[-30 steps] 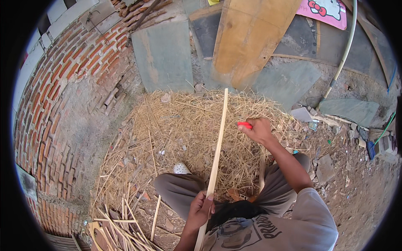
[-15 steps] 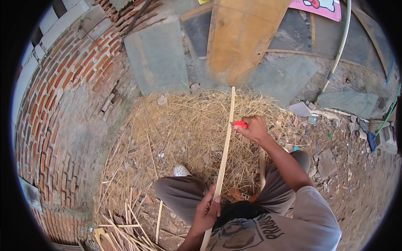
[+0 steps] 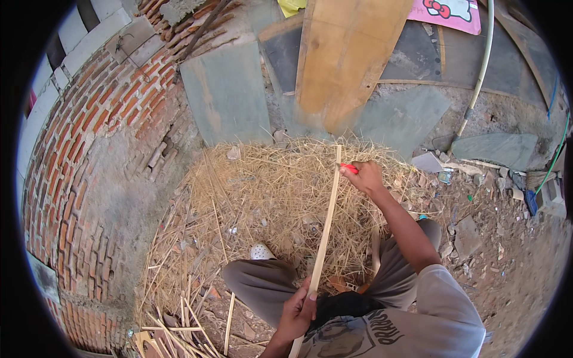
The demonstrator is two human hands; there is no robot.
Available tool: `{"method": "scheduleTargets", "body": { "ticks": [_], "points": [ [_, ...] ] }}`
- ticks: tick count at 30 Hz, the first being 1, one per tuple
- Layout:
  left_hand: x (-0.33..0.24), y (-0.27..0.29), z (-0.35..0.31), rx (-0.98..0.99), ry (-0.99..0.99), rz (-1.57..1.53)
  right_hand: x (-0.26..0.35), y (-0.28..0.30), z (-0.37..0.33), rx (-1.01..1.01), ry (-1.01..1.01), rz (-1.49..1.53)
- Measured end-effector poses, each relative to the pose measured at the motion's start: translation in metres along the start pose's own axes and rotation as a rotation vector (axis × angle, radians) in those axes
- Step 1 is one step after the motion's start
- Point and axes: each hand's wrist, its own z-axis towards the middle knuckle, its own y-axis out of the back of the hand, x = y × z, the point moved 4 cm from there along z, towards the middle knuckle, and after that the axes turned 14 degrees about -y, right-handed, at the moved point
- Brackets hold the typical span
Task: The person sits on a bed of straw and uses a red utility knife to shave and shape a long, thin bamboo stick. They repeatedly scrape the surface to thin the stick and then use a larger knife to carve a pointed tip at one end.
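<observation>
Bamboo strip (image 3: 323,238) runs long and thin from the person's lap out over the heap of straw-like shavings (image 3: 262,197), its near end clamped in the left hand (image 3: 298,310) at the lower edge and its far end met by the right hand (image 3: 365,176), which is closed around a red-handled tool (image 3: 349,169) set against the strip's upper part. Shaving it cleanly seems to call for a firm left-hand hold so the strip cannot twist, and a shallow, even pull of the tool along its length, with the knees (image 3: 250,280) kept aside
</observation>
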Motion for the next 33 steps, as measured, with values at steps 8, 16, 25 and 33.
{"method": "scheduleTargets", "body": {
  "ticks": [8,16,25,33],
  "points": [
    [0.007,-0.011,-0.025,-0.001,0.062,-0.113,-0.041,0.023,0.023,0.024,-0.410,0.163],
    [0.002,0.033,0.046,-0.155,-0.015,0.079,0.041,0.002,-0.051,0.407,-0.019,0.430],
    [0.016,0.034,0.185,0.015,-0.167,0.163,0.063,-0.018,-0.068,0.632,-0.120,0.892],
    [0.062,-0.005,0.156,0.155,0.017,-0.050,0.024,-0.003,-0.033,0.539,-0.472,1.295]
  ]
}}
